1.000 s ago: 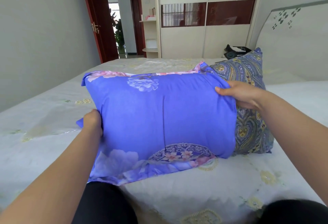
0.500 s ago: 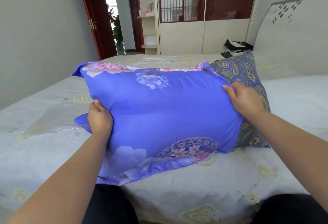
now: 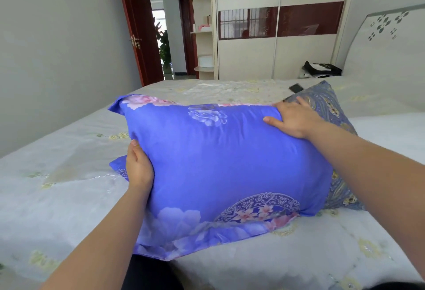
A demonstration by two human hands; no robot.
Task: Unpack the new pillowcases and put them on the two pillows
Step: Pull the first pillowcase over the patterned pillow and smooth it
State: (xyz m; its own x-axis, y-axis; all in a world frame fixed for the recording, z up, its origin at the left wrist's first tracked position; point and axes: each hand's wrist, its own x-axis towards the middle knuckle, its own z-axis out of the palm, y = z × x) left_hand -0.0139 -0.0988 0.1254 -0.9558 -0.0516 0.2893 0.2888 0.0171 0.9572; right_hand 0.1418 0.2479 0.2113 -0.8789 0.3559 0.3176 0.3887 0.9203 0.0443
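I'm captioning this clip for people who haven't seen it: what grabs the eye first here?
The big blue floral pillow dominates the middle, propped on the pale bedspread. The left hand grips its left edge; the right hand lies spread on its top right corner. Behind it to the right leans a paisley pillow.

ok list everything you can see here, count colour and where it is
blue floral pillow: 1, blue with pink flowers, on the bed in front
paisley pillow: 1, grey-blue and gold, behind the blue one at right
bed: 1, pale patterned cover, fills the foreground
phone: 1, black, on the bed beyond the pillows
wardrobe: 1, cream with dark red band, far wall
door: 1, dark red, open, left
left hand: 1, grips pillow's left edge
right hand: 1, lies on pillow's top right corner
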